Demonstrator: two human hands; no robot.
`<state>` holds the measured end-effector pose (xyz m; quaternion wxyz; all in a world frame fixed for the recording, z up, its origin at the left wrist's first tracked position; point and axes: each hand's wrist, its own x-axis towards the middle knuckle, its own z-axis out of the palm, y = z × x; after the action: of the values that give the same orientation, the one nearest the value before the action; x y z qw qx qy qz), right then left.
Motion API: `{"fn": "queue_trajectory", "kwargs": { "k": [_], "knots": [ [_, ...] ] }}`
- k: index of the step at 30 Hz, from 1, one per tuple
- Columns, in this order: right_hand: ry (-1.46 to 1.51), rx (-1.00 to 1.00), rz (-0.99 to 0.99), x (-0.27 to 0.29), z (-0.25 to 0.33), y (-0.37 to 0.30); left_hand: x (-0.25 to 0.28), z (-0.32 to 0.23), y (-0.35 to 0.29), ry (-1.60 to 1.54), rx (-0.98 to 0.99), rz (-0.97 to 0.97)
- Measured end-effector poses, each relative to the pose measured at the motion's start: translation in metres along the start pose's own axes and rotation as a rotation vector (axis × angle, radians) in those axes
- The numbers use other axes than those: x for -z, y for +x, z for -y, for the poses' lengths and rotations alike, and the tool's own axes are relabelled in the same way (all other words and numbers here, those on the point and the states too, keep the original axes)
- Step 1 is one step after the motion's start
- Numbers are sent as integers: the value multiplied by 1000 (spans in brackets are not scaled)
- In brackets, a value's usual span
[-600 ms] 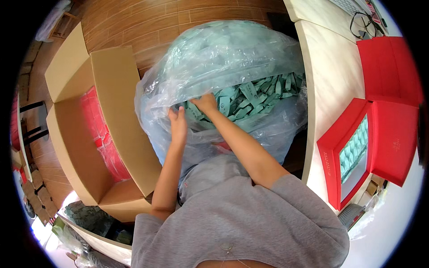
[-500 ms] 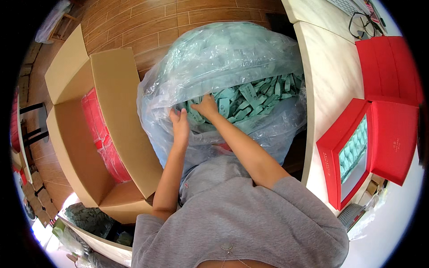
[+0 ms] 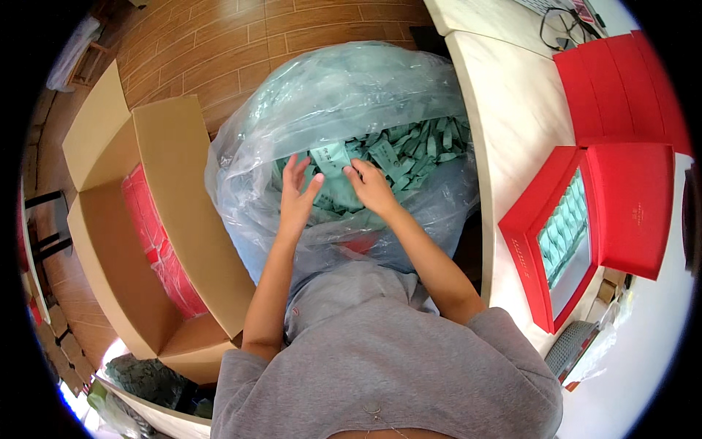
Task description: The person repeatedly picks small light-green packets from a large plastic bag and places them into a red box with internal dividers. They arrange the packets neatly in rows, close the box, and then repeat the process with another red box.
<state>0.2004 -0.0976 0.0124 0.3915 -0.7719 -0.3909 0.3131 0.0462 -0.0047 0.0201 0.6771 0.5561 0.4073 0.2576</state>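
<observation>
A big clear plastic bag (image 3: 351, 84) stands in front of me, its mouth gaping and full of small pale green sachets (image 3: 428, 150). My right hand (image 3: 375, 192) is over the bag's opening, thumb and fingers closed on the right edge of one flat green sachet (image 3: 329, 156) with dark print. Just left of that sachet, my left hand (image 3: 297, 205) has its fingers spread, thumb apart, and holds nothing. Both hands are inside the rim of the bag, above the loose sachets.
To my left is an open cardboard box (image 3: 117, 256) with red plastic-wrapped packs (image 3: 161, 241) inside. On the marble-look table (image 3: 501, 110) at right lies an open red gift box (image 3: 526, 256) with rows of green sachets. Stacked red boxes (image 3: 614, 95) are behind it.
My right hand has drawn back from among the sachets, and one sachet has come up with it. My left hand has turned, its fingers spread. The view has shifted slightly.
</observation>
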Motion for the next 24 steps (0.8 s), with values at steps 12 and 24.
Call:
{"fn": "queue_trajectory", "kwargs": {
  "k": [12,24],
  "knots": [
    [42,139,-286,25,56,-32,-36,-21,-2,-270,152,158],
    [-129,240,-246,30,73,-44,-37,-58,-39,-662,321,274]
  ]
}}
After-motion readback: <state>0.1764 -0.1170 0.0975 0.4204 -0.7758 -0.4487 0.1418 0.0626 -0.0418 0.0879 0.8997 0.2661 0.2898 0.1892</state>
